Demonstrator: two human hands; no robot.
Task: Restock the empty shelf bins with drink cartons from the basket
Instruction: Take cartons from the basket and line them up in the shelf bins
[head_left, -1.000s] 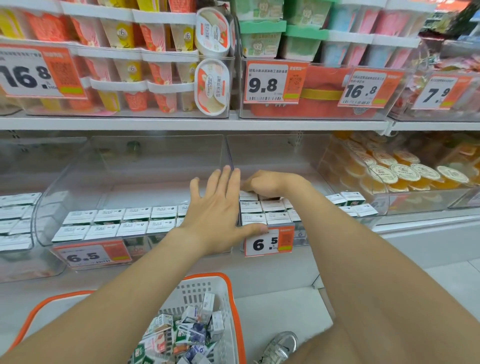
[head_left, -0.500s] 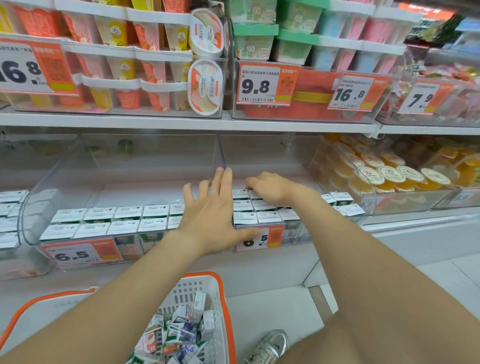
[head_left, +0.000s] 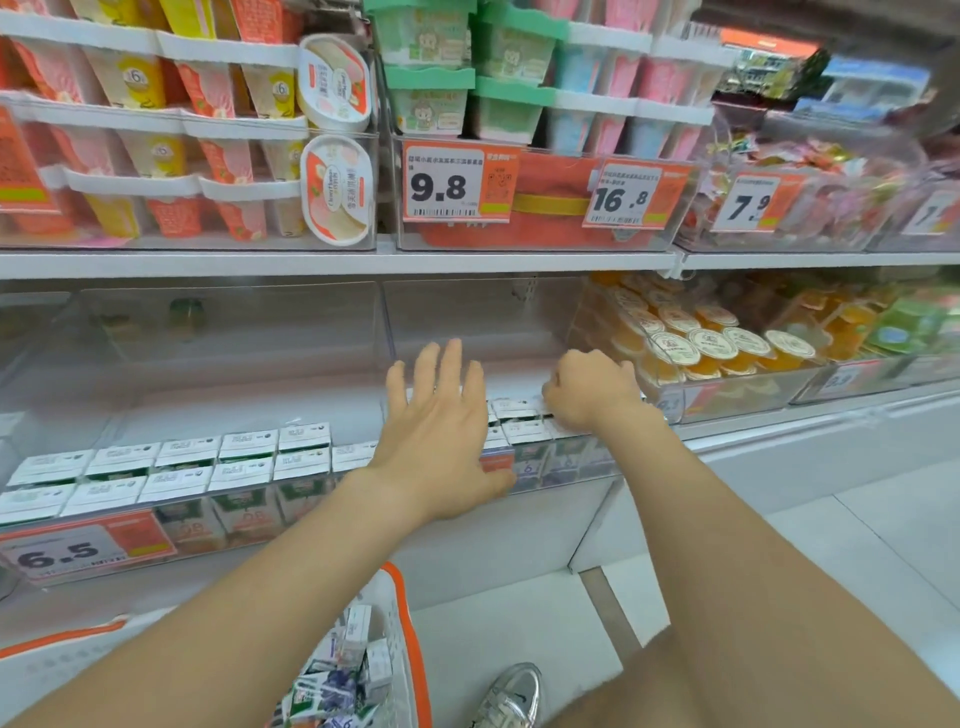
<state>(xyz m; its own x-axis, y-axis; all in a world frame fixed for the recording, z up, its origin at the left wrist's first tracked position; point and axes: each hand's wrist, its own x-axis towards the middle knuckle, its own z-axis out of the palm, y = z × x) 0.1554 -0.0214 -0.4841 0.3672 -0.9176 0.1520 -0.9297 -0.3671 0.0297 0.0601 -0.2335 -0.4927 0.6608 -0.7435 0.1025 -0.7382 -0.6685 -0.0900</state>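
Two clear bins sit on the lower shelf. The left bin (head_left: 234, 332) holds two rows of white-topped drink cartons (head_left: 182, 467) along its front. In the right bin (head_left: 467, 322) my left hand (head_left: 441, 431) lies flat with straight fingers on the carton tops, its thumb on the bin's front edge. My right hand (head_left: 592, 395) is further right in the same bin, fingers curled over the back of a drink carton (head_left: 524, 415). The white basket with an orange rim (head_left: 405, 623) stands below, with several loose cartons (head_left: 332, 691) in it.
An orange 6.5 price tag (head_left: 78, 545) hangs on the left bin's front. A bin of orange jelly cups (head_left: 717, 343) stands right of my right hand. The shelf above carries packed dessert tubs. My shoe (head_left: 509, 696) is on the floor beside the basket.
My right hand has slid to the right along the cartons, opening a gap from my left hand. The left hand stays flat in the same spot.
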